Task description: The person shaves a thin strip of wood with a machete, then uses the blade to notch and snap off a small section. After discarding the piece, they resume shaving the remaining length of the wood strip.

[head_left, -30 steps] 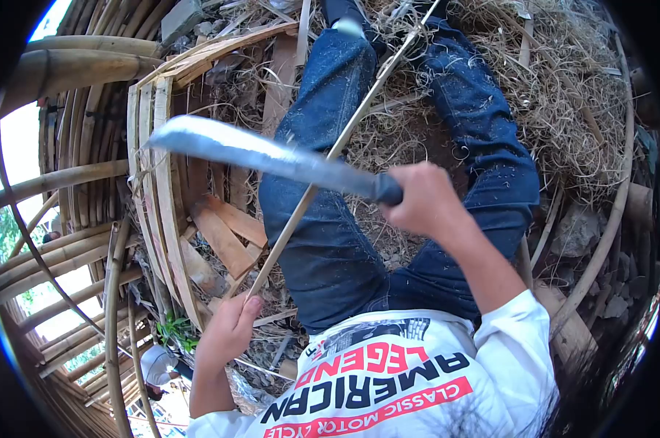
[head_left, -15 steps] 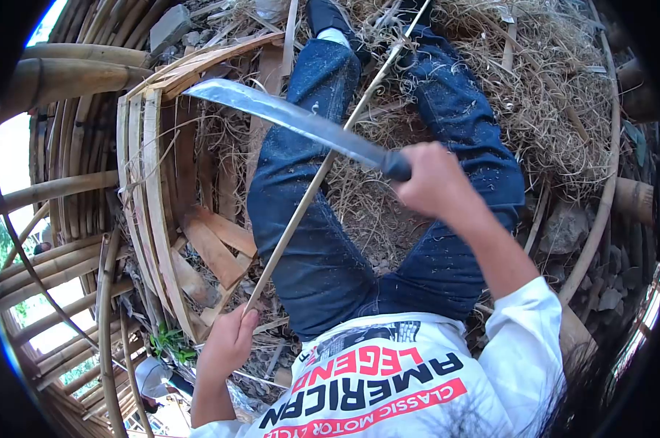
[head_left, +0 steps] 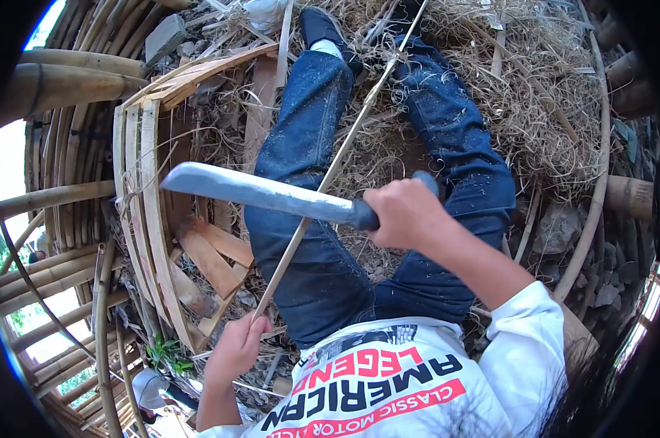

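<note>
My left hand (head_left: 236, 350) is closed around the near end of a long, thin bamboo strip (head_left: 287, 257). From there the strip slants up between my legs, its far end near my feet. In my right hand (head_left: 404, 213) is the dark handle of a machete (head_left: 249, 190), whose broad metal blade points left. The blade lies across the strip in this view, over my left thigh. My jeans (head_left: 304, 281) are flecked with pale shavings.
Curly shavings (head_left: 542, 109) pile up at the upper right. Split wooden slats (head_left: 151, 212) stand bent on the left, with flat wood pieces (head_left: 213, 255) beside them. Bamboo poles (head_left: 67, 84) line the left side, and a stone (head_left: 556, 230) lies at the right.
My right hand has brought the machete down the strip toward my body, and its blade now lies more level. The left hand keeps its grip, almost in place.
</note>
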{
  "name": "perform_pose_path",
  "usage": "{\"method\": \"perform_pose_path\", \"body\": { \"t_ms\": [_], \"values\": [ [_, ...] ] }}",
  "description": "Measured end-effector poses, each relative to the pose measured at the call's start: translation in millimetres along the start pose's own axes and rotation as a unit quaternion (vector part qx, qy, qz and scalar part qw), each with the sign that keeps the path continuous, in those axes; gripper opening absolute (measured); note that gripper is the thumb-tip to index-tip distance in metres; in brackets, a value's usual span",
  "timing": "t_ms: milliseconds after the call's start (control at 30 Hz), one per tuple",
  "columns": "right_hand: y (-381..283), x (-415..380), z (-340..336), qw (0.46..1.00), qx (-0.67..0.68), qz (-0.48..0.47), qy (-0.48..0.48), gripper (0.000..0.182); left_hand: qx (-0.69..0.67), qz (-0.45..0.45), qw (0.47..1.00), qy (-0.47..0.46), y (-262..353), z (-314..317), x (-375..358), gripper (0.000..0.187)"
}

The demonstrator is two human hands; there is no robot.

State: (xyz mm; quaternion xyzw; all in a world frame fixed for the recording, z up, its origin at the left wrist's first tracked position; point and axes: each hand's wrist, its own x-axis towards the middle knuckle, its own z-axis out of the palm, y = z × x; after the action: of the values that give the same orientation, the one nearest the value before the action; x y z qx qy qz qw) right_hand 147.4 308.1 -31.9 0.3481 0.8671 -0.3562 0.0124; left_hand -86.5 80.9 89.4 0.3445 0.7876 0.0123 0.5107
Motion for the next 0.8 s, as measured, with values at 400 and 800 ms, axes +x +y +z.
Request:
{"method": "perform_pose_path", "body": {
  "t_ms": [400,800],
  "values": [
    [72.8,24.3,-20.7,0.953,-0.061,0.245,0.17,0.028,-0.034,0.077,0.996,-0.029,-0.9,2.7,11.3,0.03],
    [144.0,31.5,-48.1,0.924,-0.022,0.316,0.215,0.024,-0.016,0.057,0.998,-0.028,-5.8,-6.6,-14.9,0.036]
  ]
}}
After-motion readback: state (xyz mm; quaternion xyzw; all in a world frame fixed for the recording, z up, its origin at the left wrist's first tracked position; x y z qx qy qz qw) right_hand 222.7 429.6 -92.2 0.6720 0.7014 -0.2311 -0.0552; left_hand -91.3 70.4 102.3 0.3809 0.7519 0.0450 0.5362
